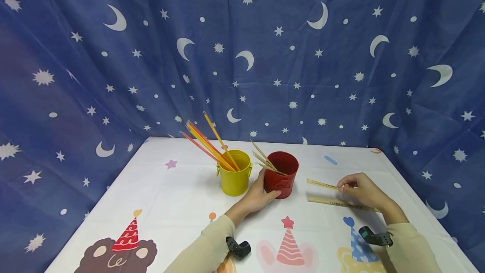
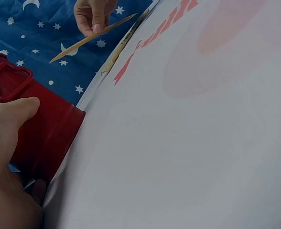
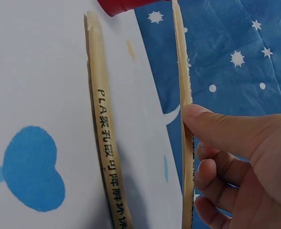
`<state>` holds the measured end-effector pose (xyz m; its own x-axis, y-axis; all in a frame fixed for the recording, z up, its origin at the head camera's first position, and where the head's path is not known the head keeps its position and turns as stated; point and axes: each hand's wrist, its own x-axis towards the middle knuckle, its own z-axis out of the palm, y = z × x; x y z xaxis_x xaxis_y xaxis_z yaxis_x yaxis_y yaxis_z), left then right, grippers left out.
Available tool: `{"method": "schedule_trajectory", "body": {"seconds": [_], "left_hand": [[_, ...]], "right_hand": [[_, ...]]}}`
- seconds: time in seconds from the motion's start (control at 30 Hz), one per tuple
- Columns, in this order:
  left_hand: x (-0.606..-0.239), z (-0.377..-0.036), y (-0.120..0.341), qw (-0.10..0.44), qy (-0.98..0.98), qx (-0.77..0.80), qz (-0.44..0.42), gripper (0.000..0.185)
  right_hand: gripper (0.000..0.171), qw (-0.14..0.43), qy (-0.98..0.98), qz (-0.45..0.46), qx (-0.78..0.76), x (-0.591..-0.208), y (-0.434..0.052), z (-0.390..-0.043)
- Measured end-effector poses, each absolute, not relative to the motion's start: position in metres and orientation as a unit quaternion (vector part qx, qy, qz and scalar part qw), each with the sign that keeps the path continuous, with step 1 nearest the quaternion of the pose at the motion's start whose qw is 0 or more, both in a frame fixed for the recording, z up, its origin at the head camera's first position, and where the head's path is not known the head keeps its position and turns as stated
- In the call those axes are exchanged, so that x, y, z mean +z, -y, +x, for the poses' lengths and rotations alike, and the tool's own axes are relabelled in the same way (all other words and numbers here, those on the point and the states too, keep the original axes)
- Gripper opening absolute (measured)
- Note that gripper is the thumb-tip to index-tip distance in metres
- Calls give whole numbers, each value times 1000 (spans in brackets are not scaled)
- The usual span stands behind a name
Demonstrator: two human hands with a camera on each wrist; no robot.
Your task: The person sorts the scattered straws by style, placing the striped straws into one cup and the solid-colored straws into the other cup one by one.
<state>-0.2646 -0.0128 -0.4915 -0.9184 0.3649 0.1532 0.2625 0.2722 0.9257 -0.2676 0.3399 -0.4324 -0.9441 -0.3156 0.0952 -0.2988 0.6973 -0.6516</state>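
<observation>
My left hand point(image 1: 256, 197) grips the red bucket point(image 1: 285, 182) round its side, thumb across the front near the handle loop. Several paper-wrapped straws point(image 1: 261, 157) lean out of that bucket to the left. Between thumb and fingers, my right hand point(image 1: 361, 188) pinches a paper-wrapped straw point(image 3: 181, 71), raised above the table in the left wrist view. A second wrapped straw point(image 3: 102, 95), with dark printed lettering, lies on the table just in front of that hand.
A yellow bucket point(image 1: 233, 183) stands left of the red one, holding several orange and yellow straws point(image 1: 206, 138) that tilt left. A white tablecloth point(image 1: 178, 197) with party prints covers the table. Behind it hangs a blue curtain point(image 1: 212, 75) with moons and stars.
</observation>
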Motion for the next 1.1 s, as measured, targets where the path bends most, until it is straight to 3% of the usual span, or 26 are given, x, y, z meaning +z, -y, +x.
{"method": "schedule_trajectory", "body": {"seconds": [0.7,0.9,1.1], "left_hand": [[-493,-261,15,49,-800,567,190,88],[-494,-259,19,54,-806,559,186,88],[-489,-264,16,51,-799,565,200,89]], "right_hand": [[13,-2,-913,-151,-378,-432,-345,-268],[19,15,-894,-176,-413,-431,-341,-264],[16,-14,-877,-204,-436,-419,-340,-261]]}}
